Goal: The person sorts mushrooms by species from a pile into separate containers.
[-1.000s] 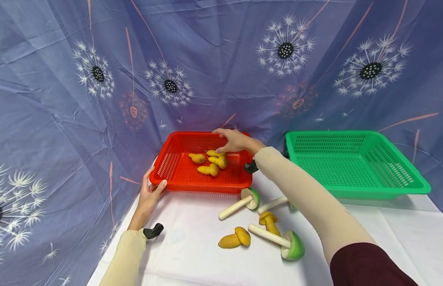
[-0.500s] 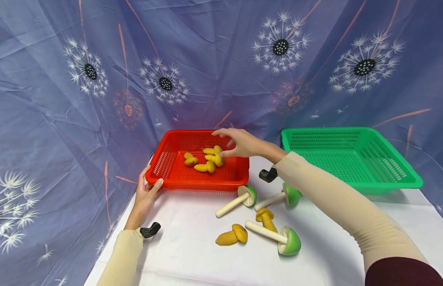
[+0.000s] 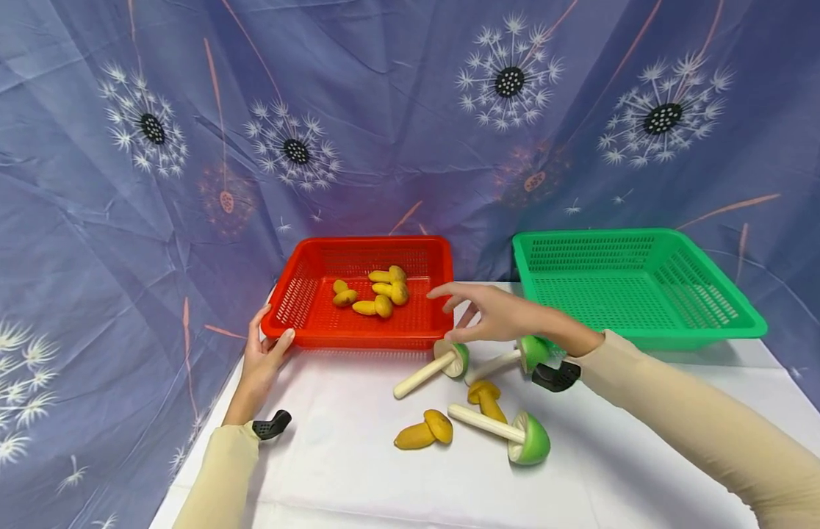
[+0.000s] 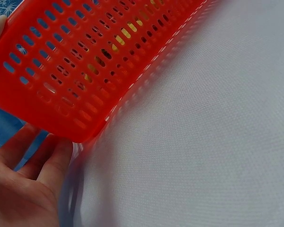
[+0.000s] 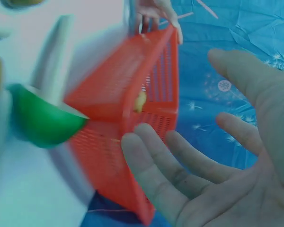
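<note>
At the left, the left grip, a bare hand (image 3: 259, 371), pinches the near-left corner of the red, rectangular, slotted plastic basket (image 3: 364, 342), thumb at the rim and fingers round the outside; a light, steady hold should be enough to stop it sliding on the white-cloth-covered bench (image 3: 331, 448). Inside lie four yellow, bulbous toy mushrooms (image 3: 381, 306), leaving floor to their right. The step in hand looks like gathering yellow ones there. On the bench in front lies a loose yellow mushroom (image 3: 419, 433) on its side, probably the simplest pick: pinch it round the stem. Just right, a long-stemmed, green-capped mushroom (image 3: 436, 367) lies by the basket's corner; lift clear of it. Another yellow mushroom (image 3: 487, 401) sits among green-capped neighbours, so straight-down fingers would suit. The right grip (image 3: 492, 312), fingers spread and holding nothing, hovers above. Nearest the front is a green-capped mushroom (image 3: 509, 432), its stem beside that yellow one. The green plastic basket (image 3: 697, 338) stands farthest right.
</note>
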`<state>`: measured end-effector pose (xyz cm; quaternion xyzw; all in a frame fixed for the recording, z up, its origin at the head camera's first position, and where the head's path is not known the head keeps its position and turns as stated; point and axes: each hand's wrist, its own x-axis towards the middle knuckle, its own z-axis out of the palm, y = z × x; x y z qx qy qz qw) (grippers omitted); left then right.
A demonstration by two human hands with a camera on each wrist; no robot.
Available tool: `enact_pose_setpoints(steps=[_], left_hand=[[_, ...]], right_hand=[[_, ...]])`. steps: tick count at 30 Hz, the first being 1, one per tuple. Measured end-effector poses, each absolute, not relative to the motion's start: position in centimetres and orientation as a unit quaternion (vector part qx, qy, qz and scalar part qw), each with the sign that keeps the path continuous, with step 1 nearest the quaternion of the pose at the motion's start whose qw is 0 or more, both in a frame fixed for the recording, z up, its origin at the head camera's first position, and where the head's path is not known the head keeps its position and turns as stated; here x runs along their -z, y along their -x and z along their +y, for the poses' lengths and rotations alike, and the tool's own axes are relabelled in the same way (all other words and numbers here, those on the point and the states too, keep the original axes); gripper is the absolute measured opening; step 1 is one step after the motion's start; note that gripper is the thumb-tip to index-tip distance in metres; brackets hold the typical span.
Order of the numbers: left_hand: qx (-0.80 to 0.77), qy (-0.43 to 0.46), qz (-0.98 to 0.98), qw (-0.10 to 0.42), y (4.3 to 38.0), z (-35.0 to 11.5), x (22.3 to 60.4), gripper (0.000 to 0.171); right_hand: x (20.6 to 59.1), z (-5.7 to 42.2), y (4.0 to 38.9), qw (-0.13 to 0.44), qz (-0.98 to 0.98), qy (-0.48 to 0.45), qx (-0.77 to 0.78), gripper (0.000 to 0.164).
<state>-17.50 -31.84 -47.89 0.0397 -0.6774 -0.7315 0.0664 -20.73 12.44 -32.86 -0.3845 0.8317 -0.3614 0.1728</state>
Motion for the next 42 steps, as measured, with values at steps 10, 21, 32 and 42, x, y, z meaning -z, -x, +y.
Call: enact_pose_setpoints(steps=[10,21,32,42], left_hand=[[0.735,-0.043,-0.674,0.065,17.5,-31.8,47.8,0.077],[0.736,-0.046,-0.672,0.067,17.4,-31.7,47.7,0.076],[0.732,-0.045,-0.677,0.062,17.5,-31.6,47.8,0.076],[0.732,-0.04,-0.677,0.067,17.5,-31.8,47.9,0.075]], right_hand=[[36.8,16.5,17.8,0.223,0.827,0.372,0.358,0.065],[40.1,18.0,16.5,0.252,0.834,0.363,0.329,0.066],[42.5,17.3,16.7,0.209,0.842,0.399,0.296,0.043],[43.0,16.7,16.5,0.186,0.851,0.396,0.29,0.034]])
